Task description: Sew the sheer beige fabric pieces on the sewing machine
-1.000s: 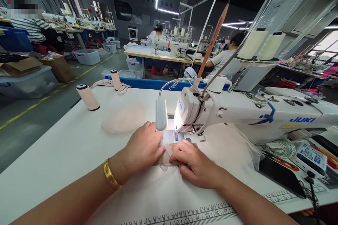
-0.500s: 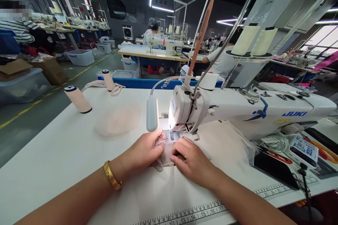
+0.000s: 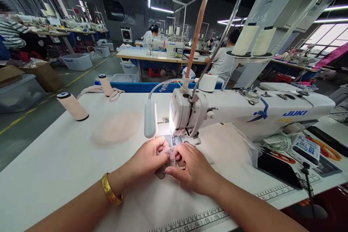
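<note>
Thin, sheer pale fabric [image 3: 170, 157] is bunched between my two hands, just in front of the needle area of a white sewing machine [image 3: 185, 112]. My left hand [image 3: 150, 154], with a gold bangle [image 3: 110, 190] at the wrist, pinches the fabric from the left. From the other side my right hand [image 3: 194, 165] grips it with curled fingers, its thumb pointing left. The presser foot [image 3: 174, 139] sits right behind my fingertips, lit by a small lamp [image 3: 150, 119]. The fabric's lower edge is partly hidden by my fingers.
Two thread cones, a larger one [image 3: 73, 107] and a smaller one [image 3: 105, 85], stand on the left of the table. More sheer fabric [image 3: 228, 145] lies under the machine arm. A black phone [image 3: 278, 170] and a printed ruler [image 3: 195, 221] are at the right and front.
The fabric has been drawn up and folded between my hands, nearer to me. My right thumb has moved left, and the whole view has shifted slightly.
</note>
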Demonstrator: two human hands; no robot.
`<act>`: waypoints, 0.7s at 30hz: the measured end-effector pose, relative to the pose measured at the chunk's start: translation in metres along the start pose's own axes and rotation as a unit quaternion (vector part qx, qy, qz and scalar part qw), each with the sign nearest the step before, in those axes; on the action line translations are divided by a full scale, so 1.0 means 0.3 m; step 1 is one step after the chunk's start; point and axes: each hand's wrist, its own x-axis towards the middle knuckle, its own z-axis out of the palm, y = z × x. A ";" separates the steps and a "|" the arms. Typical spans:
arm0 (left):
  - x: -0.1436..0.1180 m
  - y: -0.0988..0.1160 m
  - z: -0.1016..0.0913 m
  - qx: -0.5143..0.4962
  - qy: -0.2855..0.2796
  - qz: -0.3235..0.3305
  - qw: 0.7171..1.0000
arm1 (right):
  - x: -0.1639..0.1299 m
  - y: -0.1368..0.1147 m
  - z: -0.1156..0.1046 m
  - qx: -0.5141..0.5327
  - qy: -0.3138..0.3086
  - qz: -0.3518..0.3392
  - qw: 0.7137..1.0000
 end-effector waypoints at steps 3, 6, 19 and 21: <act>-0.008 0.015 0.001 0.009 0.004 0.015 1.000 | 0.001 -0.005 -0.003 -0.004 0.017 0.001 1.000; -0.019 0.032 -0.014 0.033 0.012 0.000 0.999 | -0.001 -0.005 -0.016 0.037 0.021 0.016 0.999; -0.017 0.025 -0.010 0.089 0.041 0.054 0.994 | -0.012 -0.008 -0.037 0.091 -0.012 0.026 0.995; -0.017 0.018 -0.005 0.081 0.040 0.062 0.994 | -0.013 -0.009 -0.033 0.083 -0.009 0.032 0.996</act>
